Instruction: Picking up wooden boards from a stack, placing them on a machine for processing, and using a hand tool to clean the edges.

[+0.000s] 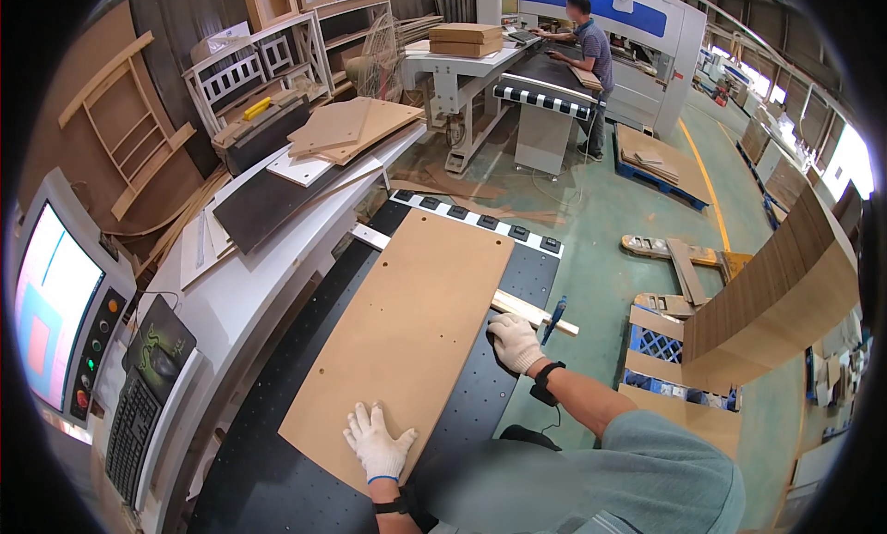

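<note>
A long tan board (397, 294) with several small drilled holes lies on the black machine table (268, 432). My left hand (380, 442), in a white knit glove, rests flat on the board's near end with fingers spread. Beyond the board's right edge, my right hand (516, 343), gloved too, curls over a dark rounded object (500, 357) at the table's side; the hand covers most of it, so its kind is unclear. Past that hand, a pale strip (545, 315) sticks out from the board's edge, with a blue pen-like tool (555, 318) upright beside it.
On the left stand a lit monitor (55, 298), a keyboard (134, 437) and a white bench (217, 303) with stacked panels (351, 127). Ahead, a person (591, 54) works at another machine. To the right are a pallet jack (684, 249) and a stack of wood-grain panels (776, 294).
</note>
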Demonstrator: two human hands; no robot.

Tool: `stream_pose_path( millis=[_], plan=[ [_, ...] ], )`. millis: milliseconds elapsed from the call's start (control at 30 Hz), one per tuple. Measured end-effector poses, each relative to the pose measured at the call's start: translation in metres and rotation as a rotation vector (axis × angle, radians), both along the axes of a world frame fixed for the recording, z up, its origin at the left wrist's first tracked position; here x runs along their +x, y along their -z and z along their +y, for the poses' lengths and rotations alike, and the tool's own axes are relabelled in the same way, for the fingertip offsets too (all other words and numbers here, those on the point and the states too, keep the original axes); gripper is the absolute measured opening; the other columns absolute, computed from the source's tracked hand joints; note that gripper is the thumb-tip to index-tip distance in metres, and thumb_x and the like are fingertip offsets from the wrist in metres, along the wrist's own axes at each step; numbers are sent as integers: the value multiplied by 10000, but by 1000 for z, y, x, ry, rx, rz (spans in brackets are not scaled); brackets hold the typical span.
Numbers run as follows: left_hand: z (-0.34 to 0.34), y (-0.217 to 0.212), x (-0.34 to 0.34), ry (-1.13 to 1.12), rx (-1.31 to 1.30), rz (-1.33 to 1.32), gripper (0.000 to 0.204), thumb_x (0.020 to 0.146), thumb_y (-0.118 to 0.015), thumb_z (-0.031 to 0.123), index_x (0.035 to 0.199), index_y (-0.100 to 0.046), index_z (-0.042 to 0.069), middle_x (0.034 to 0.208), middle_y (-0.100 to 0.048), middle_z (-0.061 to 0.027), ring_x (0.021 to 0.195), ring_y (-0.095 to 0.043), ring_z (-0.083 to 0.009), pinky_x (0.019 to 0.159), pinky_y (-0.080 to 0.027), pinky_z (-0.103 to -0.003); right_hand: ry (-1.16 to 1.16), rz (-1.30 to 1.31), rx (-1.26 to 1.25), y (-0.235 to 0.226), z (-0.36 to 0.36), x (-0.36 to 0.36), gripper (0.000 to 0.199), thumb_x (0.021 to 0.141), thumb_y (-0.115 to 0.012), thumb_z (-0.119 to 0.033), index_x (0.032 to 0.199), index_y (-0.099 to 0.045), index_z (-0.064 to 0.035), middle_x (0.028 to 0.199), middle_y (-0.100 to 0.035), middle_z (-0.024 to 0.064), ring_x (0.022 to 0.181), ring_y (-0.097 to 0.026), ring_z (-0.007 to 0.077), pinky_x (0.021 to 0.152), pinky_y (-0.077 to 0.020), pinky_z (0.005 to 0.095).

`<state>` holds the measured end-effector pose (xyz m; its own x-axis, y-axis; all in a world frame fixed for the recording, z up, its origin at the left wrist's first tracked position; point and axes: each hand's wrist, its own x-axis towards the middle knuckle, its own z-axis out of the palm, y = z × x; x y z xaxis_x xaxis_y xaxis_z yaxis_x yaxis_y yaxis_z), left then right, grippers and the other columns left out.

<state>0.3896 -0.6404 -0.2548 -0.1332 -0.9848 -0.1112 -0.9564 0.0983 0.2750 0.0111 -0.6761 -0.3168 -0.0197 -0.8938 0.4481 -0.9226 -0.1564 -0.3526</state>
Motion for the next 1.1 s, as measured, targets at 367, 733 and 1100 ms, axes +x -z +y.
stream_pose_path(
  millis=[367,733,1100],
  plan=[
    [0,2,0,-6,10,-8,1008,740,-883,553,1563,-507,110,1689,-351,-229,1575,-285,-447,1288,-201,-602,1,4,-12,1,0,0,169,890,-659,-108,1049,-707,-74,1159,-698,97,1145,-652,326,1025,-509,456],
    [0,-4,-2,-11,24,-9,999,745,-882,541,1561,-504,107,1695,-343,-227,1579,-281,-443,1292,-202,-596,-2,2,-24,1,1,0,163,894,-655,-105,1044,-707,-68,1147,-698,100,1139,-652,326,1013,-510,455],
    [0,-4,-3,-21,23,6,990,737,-886,523,1556,-511,112,1691,-352,-229,1577,-286,-448,1291,-201,-602,-8,-21,7,0,0,-1,156,906,-660,-116,1047,-699,-63,1165,-697,102,1151,-642,337,1015,-507,464]
  ],
)
